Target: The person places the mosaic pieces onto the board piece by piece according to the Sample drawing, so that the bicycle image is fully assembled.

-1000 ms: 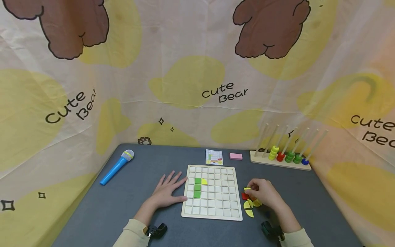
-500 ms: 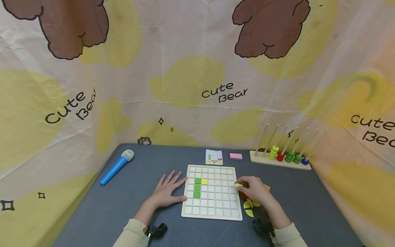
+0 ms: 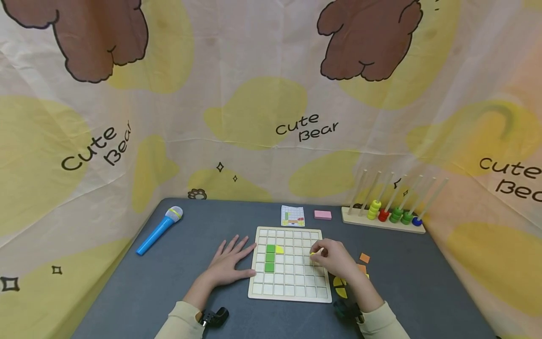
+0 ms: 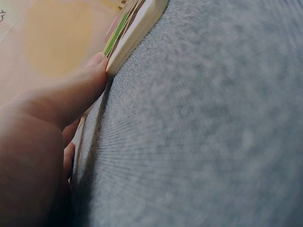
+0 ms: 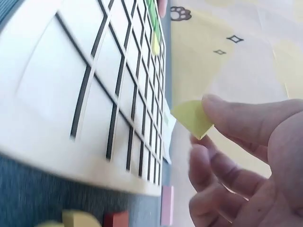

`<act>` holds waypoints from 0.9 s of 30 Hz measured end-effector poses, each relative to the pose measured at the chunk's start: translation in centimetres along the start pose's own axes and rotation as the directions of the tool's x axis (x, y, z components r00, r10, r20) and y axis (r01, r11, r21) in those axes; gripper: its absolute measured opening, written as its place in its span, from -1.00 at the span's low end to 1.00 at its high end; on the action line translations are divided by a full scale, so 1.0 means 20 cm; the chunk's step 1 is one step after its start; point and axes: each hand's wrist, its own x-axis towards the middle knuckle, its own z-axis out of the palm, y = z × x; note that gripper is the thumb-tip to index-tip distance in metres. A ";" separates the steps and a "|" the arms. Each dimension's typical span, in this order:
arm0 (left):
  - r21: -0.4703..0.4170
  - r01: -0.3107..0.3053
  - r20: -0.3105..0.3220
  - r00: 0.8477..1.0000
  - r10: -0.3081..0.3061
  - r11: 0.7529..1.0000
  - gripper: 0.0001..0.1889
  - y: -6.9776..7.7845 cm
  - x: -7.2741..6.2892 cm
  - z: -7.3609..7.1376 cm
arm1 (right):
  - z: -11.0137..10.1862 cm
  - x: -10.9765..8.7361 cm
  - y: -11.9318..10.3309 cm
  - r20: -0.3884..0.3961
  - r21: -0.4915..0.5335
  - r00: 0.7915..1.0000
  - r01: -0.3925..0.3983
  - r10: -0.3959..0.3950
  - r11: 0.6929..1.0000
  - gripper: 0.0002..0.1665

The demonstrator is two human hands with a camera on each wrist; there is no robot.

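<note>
A wooden grid board (image 3: 290, 298) with white squares lies at the middle of the table. Several green squares (image 3: 270, 257) stand in a column at its left part, beside a yellow quarter-circle piece (image 3: 279, 249). My left hand (image 3: 226, 266) rests flat with spread fingers, its thumb (image 4: 90, 80) touching the board's left edge. Over the board's right part, my right hand (image 3: 336, 260) pinches another yellow quarter-circle piece (image 5: 193, 118) between thumb and fingers. In the head view that piece is mostly hidden by the fingers.
Loose yellow pieces (image 3: 340, 292) and orange pieces (image 3: 364, 257) lie right of the board, partly under my right forearm. A pattern card (image 3: 292, 216), a pink block (image 3: 322, 215) and a peg rack with coloured beads (image 3: 383, 221) stand behind. A blue toy microphone (image 3: 156, 233) lies at left.
My right hand has moved left from the loose pieces to over the board, carrying the yellow quarter-circle piece. The left hand has stayed in place.
</note>
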 end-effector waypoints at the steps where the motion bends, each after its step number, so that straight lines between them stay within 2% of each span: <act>1: -0.001 -0.002 -0.001 1.000 0.002 1.000 -0.11 0.00 0.00 0.00 | 0.01 0.01 0.00 -0.007 0.002 1.000 0.002 -0.002 1.000 -0.91; 10: -0.009 -0.017 -0.022 1.000 0.016 1.000 -0.10 -0.01 0.00 0.01 | 0.08 0.05 -0.05 0.023 0.042 1.000 -0.006 0.005 0.999 -0.94; 20: 0.001 -0.013 -0.006 1.000 0.013 1.000 -0.11 -0.02 0.01 0.02 | 0.16 0.07 -0.09 0.035 0.084 0.997 0.071 -0.074 0.994 -0.93; 27: -0.008 -0.009 -0.011 1.000 0.008 1.000 -0.11 -0.02 0.01 0.02 | 0.21 0.09 -0.16 0.065 0.110 0.995 0.069 -0.076 0.992 -0.93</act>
